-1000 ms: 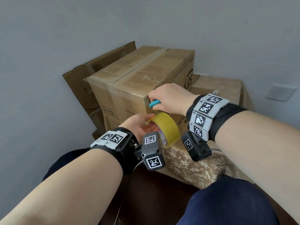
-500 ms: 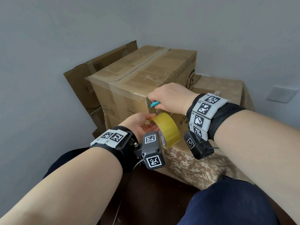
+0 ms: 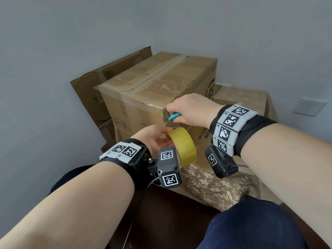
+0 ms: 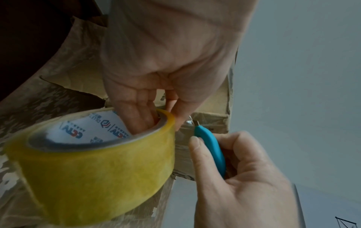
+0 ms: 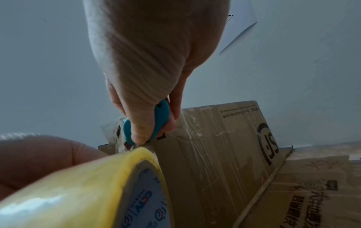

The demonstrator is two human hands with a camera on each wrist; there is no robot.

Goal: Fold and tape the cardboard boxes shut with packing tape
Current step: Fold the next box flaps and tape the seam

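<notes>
A closed cardboard box with clear tape along its top seam stands on a cloth-covered surface. My left hand grips a yellow roll of packing tape, fingers inside its core, just below the box's near corner. My right hand holds a small blue cutter, its blade tip at the strip of tape stretched between roll and box corner.
A flattened open carton leans against the grey wall behind the box. Another brown box lies to the right on the floral cloth. My dark trouser legs fill the foreground. A wall plate sits at the right.
My right hand with the blue cutter has shifted slightly along the box corner toward the stretched tape. The left hand and roll have stayed almost still.
</notes>
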